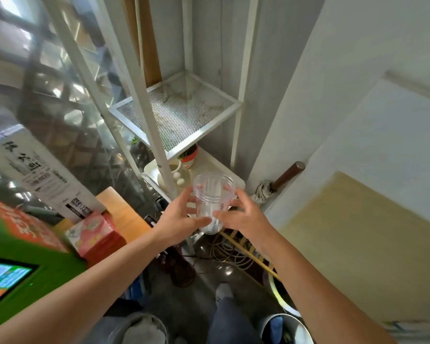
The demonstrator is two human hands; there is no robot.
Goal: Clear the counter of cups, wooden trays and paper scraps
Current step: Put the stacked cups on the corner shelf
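Both arms reach forward; the left hand and right hand clasp a clear cup between curled fingers.

white rack | mesh shelf: bare | lower tray: potted plant, bowl

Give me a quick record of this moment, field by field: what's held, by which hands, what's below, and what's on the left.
held: clear plastic cup, upright, open end up
hands: left hand and right hand, one on each side
below: white metal shelf rack, small potted plant
left: green counter, pink box
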